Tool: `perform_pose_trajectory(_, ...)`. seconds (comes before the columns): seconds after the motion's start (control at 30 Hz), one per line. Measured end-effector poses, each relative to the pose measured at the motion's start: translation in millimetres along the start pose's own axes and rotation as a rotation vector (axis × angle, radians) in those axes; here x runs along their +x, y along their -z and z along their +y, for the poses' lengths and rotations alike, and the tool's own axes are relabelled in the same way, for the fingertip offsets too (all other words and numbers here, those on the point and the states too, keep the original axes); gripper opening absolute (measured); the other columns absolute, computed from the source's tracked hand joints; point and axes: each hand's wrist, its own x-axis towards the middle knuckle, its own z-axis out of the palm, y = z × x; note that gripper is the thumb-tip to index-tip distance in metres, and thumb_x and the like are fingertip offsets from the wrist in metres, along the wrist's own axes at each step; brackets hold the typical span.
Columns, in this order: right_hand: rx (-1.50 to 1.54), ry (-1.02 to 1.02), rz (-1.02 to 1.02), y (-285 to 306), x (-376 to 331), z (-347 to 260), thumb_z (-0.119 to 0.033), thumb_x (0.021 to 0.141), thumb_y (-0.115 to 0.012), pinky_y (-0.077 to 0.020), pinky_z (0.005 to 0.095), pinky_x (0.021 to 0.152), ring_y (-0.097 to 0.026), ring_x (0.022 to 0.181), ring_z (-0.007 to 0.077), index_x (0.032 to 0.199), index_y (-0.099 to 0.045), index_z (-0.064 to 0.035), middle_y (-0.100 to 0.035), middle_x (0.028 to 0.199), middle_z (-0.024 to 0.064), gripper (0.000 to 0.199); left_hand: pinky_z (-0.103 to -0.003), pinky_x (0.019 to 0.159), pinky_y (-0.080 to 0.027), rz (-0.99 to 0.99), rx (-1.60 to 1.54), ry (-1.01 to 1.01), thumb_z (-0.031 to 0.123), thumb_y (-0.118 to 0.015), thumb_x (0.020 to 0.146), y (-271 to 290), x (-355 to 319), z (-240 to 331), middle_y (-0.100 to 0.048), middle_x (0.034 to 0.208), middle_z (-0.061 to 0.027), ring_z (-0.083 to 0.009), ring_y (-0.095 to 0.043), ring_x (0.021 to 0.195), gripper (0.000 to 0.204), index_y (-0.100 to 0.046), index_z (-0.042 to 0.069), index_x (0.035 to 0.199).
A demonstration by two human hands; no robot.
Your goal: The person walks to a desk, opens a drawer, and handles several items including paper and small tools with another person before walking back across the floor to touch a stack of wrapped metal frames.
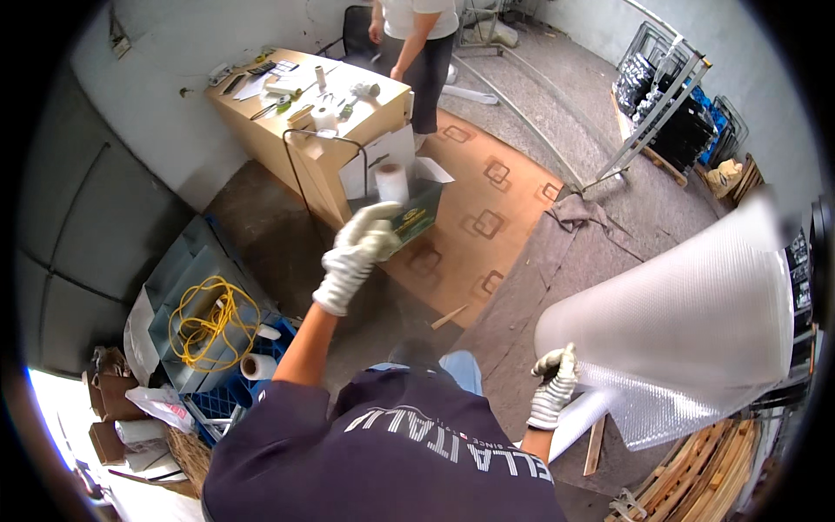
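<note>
My left hand (355,257), in a white-and-grey striped glove, is raised at the centre with its fingers stretched out to the right. It is open, and I see nothing in it. Behind its fingers, a dark green box (420,217) stands beside the desk. My right hand (554,387), gloved alike, is at the lower right, by the left edge of a large bubble wrap roll (670,304). Its fingers are curled; what they hold, if anything, I cannot make out. A loose bubble wrap sheet (674,413) hangs below the roll.
A wooden desk (248,104) carries tape rolls and small tools; a person (422,35) stands beside it. At left, a yellow cord (213,322) lies on a grey bin. Patterned cardboard (487,174) covers part of the floor. Wooden slats (696,474) lie at lower right.
</note>
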Motion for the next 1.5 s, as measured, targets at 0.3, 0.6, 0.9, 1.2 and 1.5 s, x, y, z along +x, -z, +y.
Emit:
perform_pose_trajectory(0.3, 0.061, -0.227, 0.364, 25, 166, 44, -0.038, 0.088, -0.047, -0.0358, 0.0261, 0.037, -0.038, 0.038, 0.0127, 0.058, -0.044, -0.0098, -0.042, 0.047, 0.0023, 0.041, -0.034, 0.082, -0.043, -0.878, 0.700, 0.122, 0.039, -0.044, 0.088, -139, 168, -77, -0.059, 0.103, -0.0096, -0.0252, -0.056, 0.095, 0.037, -0.048, 0.018, 0.118)
perform_pose_trajectory(0.6, -0.150, -0.071, -0.446, -129, 468, -1, -0.032, 0.091, -0.044, -0.0454, 0.0336, 0.087, -0.056, 0.100, 0.0194, 0.112, -0.055, -0.0042, -0.058, 0.109, 0.0102, 0.036, -0.032, 0.094, -0.037, -0.153, 0.411, 0.002, 0.021, -0.052, 0.085, -156, 320, -96, -0.049, 0.121, -0.0118, -0.0213, -0.047, 0.111, 0.043, -0.042, 0.008, 0.125)
perform_pose_trajectory(0.9, -0.034, 0.026, -1.026, -395, 495, 54, -0.025, 0.094, -0.037, -0.0290, 0.0283, 0.100, -0.037, 0.120, 0.0166, 0.134, -0.029, -0.0014, -0.036, 0.135, 0.0093, 0.047, -0.023, 0.101, -0.023, 0.382, -0.633, -0.074, 0.019, -0.036, 0.094, -162, 463, -139, -0.029, 0.138, -0.0037, -0.0107, -0.032, 0.121, 0.047, -0.023, 0.004, 0.137)
perform_pose_trajectory(1.2, -0.139, -0.560, -0.981, -460, 593, 113, -0.040, 0.092, -0.037, -0.0308, 0.0327, 0.099, -0.043, 0.118, 0.0178, 0.132, -0.035, -0.0075, -0.043, 0.129, 0.0089, 0.051, -0.033, 0.104, -0.023, 0.504, -0.209, 0.314, 0.039, -0.040, 0.091, -44, 483, -195, -0.035, 0.136, -0.0065, -0.0209, -0.033, 0.125, 0.052, -0.034, 0.008, 0.133)
perform_pose_trajectory(1.5, -0.132, -0.805, -0.971, -530, 635, 179, -0.040, 0.087, -0.049, -0.0348, 0.0331, 0.097, -0.046, 0.115, 0.0227, 0.129, -0.039, -0.0057, -0.045, 0.126, 0.0152, 0.055, -0.037, 0.104, -0.022, 0.773, -0.229, 0.352, 0.040, -0.039, 0.091, -2, 496, -194, -0.032, 0.137, -0.0079, -0.0227, -0.031, 0.126, 0.053, -0.034, 0.006, 0.132)
